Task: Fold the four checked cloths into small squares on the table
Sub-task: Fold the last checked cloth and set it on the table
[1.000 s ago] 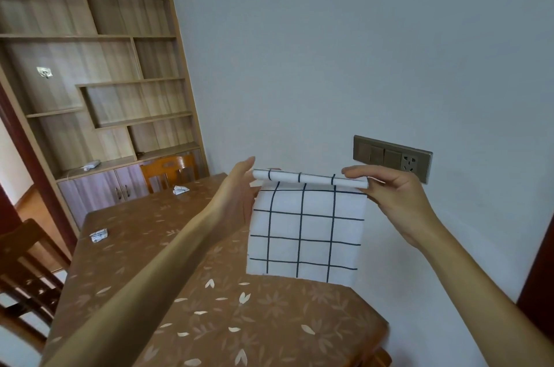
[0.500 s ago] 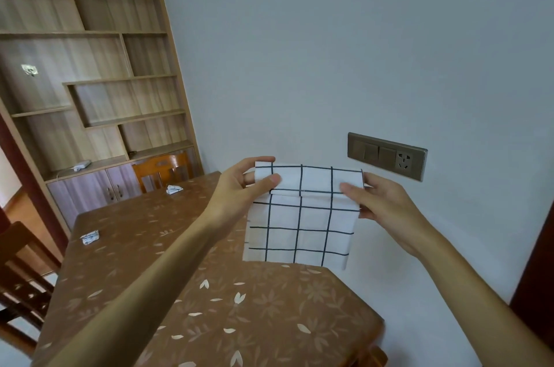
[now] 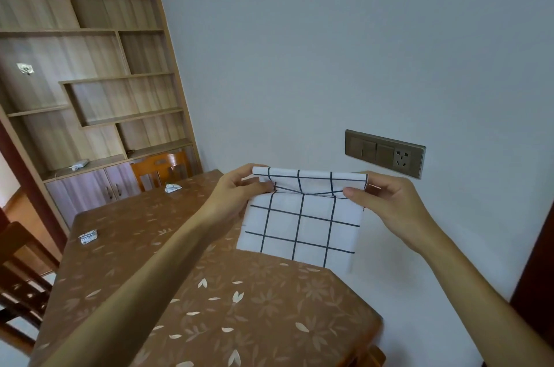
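Note:
A white cloth with a dark grid point(image 3: 302, 222) hangs in the air above the far right corner of the table point(image 3: 209, 291). Its top edge is folded over toward me in a narrow band. My left hand point(image 3: 239, 189) pinches the left end of that band and my right hand point(image 3: 386, 201) pinches the right end. Two small folded checked cloths lie on the table: one near the left edge point(image 3: 88, 237), one at the far end point(image 3: 173, 187).
The table has a brown flowered cover and stands against a pale wall with a switch-and-socket plate point(image 3: 385, 153). A wooden chair point(image 3: 159, 168) stands at the far end, another point(image 3: 18, 273) at the left. Behind is a wooden shelf unit point(image 3: 90, 81).
The rolled top edge was flattened into a folded band, and both hands shifted their grip down onto it. The cloth sits slightly lower.

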